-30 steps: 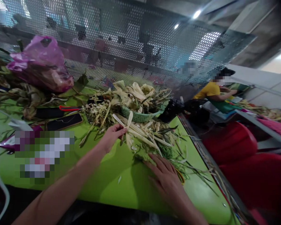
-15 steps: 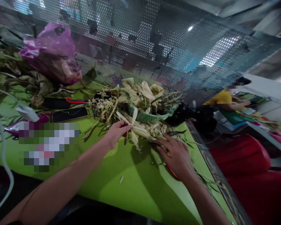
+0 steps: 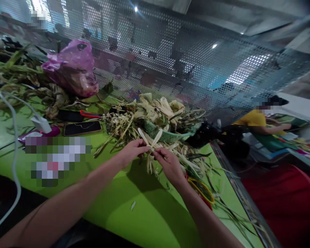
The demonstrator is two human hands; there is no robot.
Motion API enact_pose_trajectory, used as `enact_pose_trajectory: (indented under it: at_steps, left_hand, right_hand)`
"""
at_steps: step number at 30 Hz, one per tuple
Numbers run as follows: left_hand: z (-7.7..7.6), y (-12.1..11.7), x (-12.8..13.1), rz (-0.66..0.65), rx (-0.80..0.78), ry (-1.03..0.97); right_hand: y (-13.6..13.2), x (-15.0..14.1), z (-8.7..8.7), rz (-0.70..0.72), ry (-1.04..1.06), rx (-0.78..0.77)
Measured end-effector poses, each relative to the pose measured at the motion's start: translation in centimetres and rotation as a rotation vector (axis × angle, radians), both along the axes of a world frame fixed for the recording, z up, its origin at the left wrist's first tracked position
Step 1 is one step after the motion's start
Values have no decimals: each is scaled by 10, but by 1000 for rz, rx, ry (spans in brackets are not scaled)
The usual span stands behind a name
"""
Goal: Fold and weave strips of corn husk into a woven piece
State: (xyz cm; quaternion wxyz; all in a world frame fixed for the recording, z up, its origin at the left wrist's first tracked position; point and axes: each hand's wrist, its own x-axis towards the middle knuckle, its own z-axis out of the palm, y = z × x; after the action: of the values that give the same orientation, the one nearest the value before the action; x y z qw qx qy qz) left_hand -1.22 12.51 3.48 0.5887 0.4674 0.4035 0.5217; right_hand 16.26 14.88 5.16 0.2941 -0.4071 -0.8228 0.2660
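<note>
Pinched between the thumb and fingers of my left hand (image 3: 134, 152) is a piece of pale dried husk (image 3: 158, 136). Two flat ends stick up from it like ears, and more strips hang below. My right hand (image 3: 169, 164) closes on the same piece from the other side, fingertips almost meeting the left ones. Just behind, a green plastic basket (image 3: 167, 136) is heaped with dried husks (image 3: 161, 112), with loose scraps around it. Under my right forearm lies a tool with looped yellow and red handles (image 3: 209, 196), partly hidden.
At the back left sits a pink plastic bag (image 3: 72, 69) beside dried leaves (image 3: 28, 74). A phone (image 3: 82, 127), red-handled pliers (image 3: 89, 114) and a white charger with cable (image 3: 41, 124) lie to the left. A perforated metal screen (image 3: 155, 51) closes the back. Another person (image 3: 253, 119) works at right.
My right hand has lifted from the tabletop scraps beside the tool and come left to pinch the husk piece. My left hand has kept its hold. The view has shifted somewhat.
</note>
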Motion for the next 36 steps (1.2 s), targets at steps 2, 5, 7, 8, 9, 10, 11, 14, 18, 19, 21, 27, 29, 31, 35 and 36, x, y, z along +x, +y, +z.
enact_pose_trajectory:
  at_steps: [2, 5, 7, 8, 9, 10, 11, 14, 18, 19, 21, 27, 29, 31, 35, 36]
  left_hand:
    - [-2, 0, 1, -39, 10, 36]
    - [-6, 0, 2, -69, 59, 67]
    - [-7, 1, 3, -73, 92, 94]
    - [-7, 1, 3, -71, 98, 112]
    - [-7, 1, 4, -65, 96, 126]
    - [-7, 1, 4, -56, 86, 132]
    - [-6, 0, 5, -46, 70, 126]
    - [-3, -3, 6, -21, -8, 62]
    - [0, -5, 4, -81, -136, -19]
    - [0, -4, 4, -98, -139, -22]
    - [-2, -3, 3, -105, -86, 6]
    - [-2, -2, 5, -99, 54, 190]
    - [0, -3, 6, -114, 66, 224]
    - [1, -2, 6, -125, 88, 257]
    - [-1, 0, 5, -127, 133, 347]
    - [-1, 0, 5, -142, 144, 353]
  right_hand:
    - [-2, 3, -3, 3, 31, -29]
    - [-3, 4, -7, 3, 51, -50]
    - [-3, 3, -9, 0, 47, -32]
    - [-2, 3, -9, 2, 36, -16]
    - [-2, 3, -9, 11, 17, 1]
    - [-2, 3, -9, 24, -7, 23]
    - [-2, 3, -7, 45, -37, 47]
    - [-1, 5, -3, 109, -107, 118]
    - [-1, 6, -4, 109, -35, 27]
    - [0, 6, -6, 103, 19, -53]
    - [2, 6, -10, 89, 160, -233]
    - [4, 4, -17, -7, 487, -476]
    - [3, 4, -17, -46, 538, -495]
    - [1, 4, -16, -74, 578, -502]
    - [-1, 4, -11, -81, 607, -554]
    - [-2, 3, -10, -81, 614, -571]
